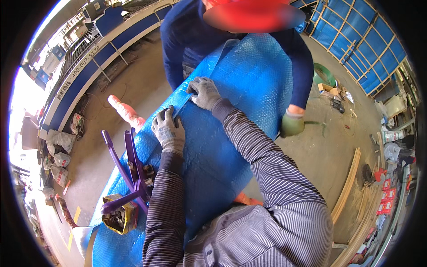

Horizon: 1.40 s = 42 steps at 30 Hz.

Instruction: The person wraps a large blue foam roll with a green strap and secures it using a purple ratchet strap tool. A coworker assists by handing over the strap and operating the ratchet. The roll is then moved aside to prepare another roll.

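Blue bubble-textured sheeting [213, 140] spreads over a long form in front of me. My left hand [168, 130], in a grey work glove, lies on a folded edge of the sheeting, fingers bent. Farther along the same edge, my right hand [204, 93], gloved alike, has its fingertips on the fold, seemingly pinching it. To the left of my left forearm, a purple-handled tool [133, 170] rests on the sheeting. Beside it a cut-open yellow container [125, 218] holds small dark pieces, probably metal fasteners.
Across from me a co-worker in a red helmet [253, 15] leans over the sheeting, a green-gloved hand [292, 125] at its right edge. A pink-wrapped piece [125, 110] juts out left. Long wooden strips [347, 183] lie right; white sacks [60, 142] lie left.
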Tool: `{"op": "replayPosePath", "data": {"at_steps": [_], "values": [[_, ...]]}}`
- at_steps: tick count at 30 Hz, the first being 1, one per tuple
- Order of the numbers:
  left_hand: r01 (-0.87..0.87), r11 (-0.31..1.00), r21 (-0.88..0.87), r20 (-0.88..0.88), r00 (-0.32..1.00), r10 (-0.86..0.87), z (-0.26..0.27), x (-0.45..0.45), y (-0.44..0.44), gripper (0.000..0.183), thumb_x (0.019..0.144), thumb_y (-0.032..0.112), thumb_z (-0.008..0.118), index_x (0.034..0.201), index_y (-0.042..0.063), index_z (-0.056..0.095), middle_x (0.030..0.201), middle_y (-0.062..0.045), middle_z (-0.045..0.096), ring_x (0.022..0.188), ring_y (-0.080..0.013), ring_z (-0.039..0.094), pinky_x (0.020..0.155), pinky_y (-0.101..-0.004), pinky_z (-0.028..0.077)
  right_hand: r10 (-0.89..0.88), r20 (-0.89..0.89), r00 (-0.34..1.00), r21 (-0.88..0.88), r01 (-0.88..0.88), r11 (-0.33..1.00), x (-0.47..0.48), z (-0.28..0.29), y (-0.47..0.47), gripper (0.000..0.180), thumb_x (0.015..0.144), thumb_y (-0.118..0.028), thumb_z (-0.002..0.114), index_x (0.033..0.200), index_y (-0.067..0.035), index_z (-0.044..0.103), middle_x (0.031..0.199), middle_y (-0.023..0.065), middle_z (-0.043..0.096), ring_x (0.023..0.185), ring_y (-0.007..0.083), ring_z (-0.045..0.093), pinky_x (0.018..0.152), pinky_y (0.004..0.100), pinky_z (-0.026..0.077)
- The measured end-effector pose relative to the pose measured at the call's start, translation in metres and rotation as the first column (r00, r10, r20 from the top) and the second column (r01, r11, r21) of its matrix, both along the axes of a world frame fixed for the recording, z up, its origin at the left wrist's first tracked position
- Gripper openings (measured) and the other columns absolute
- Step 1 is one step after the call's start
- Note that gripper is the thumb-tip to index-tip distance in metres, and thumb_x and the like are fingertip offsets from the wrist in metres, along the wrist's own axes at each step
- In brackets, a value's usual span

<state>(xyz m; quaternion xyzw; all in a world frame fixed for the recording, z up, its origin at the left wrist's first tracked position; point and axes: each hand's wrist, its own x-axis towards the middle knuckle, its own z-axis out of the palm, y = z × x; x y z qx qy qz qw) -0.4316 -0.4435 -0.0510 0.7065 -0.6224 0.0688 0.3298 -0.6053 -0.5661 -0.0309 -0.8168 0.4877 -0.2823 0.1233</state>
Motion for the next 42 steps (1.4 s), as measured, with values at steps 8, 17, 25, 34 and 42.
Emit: {"op": "replayPosePath", "data": {"at_steps": [8,17,25,34,42], "values": [[0.011,1.000,-0.006,0.013,1.000,-0.011,0.002,0.001,0.002,0.048,0.087,0.020,0.079,0.134,0.016,0.070,0.134,-0.016,0.065,0.129,-0.0385,0.057,0.113,-0.0544,0.041,0.031,0.071,0.997,-0.093,-0.024,0.995,-0.001,-0.006,-0.004,0.021,0.082,-0.020,0.085,0.099,-0.019,0.075,0.113,0.0078,0.070,0.117,0.0335,0.063,0.107,0.0479,0.047],[0.029,0.999,0.020,-0.038,0.999,-0.028,0.002,0.001,0.003,0.047,0.089,0.021,0.077,0.135,0.017,0.068,0.134,-0.016,0.063,0.130,-0.0401,0.055,0.115,-0.0559,0.038,0.025,0.024,0.999,-0.105,-0.022,0.994,0.000,-0.005,-0.004,0.019,0.081,-0.009,0.080,0.098,-0.014,0.074,0.104,0.0065,0.070,0.107,0.0299,0.065,0.102,0.0444,0.051],[0.047,0.999,0.013,-0.047,0.998,-0.047,0.003,0.000,0.004,0.045,0.091,0.021,0.075,0.135,0.015,0.067,0.134,-0.016,0.063,0.129,-0.0396,0.055,0.115,-0.0558,0.038,0.030,0.014,0.999,-0.041,-0.029,0.999,-0.002,-0.006,-0.008,0.021,0.082,-0.016,0.085,0.100,-0.017,0.075,0.110,0.0052,0.071,0.115,0.0299,0.063,0.107,0.0460,0.046],[0.023,1.000,-0.009,-0.036,0.999,-0.023,0.006,-0.001,0.007,0.045,0.088,0.020,0.077,0.133,0.016,0.070,0.133,-0.017,0.064,0.129,-0.0398,0.056,0.115,-0.0552,0.040,0.065,0.048,0.997,-0.115,-0.059,0.992,-0.002,-0.008,-0.009,0.021,0.080,-0.012,0.085,0.098,-0.015,0.076,0.102,0.0071,0.072,0.109,0.0318,0.066,0.100,0.0461,0.050],[0.024,0.999,-0.028,-0.046,0.999,-0.025,0.004,-0.002,0.006,0.043,0.087,0.019,0.077,0.129,0.016,0.069,0.129,-0.013,0.065,0.127,-0.0361,0.058,0.113,-0.0533,0.040,0.111,0.086,0.990,-0.180,-0.094,0.979,-0.004,-0.016,-0.016,0.019,0.076,-0.005,0.084,0.091,-0.011,0.074,0.100,0.0094,0.073,0.101,0.0310,0.068,0.091,0.0461,0.053]]}}
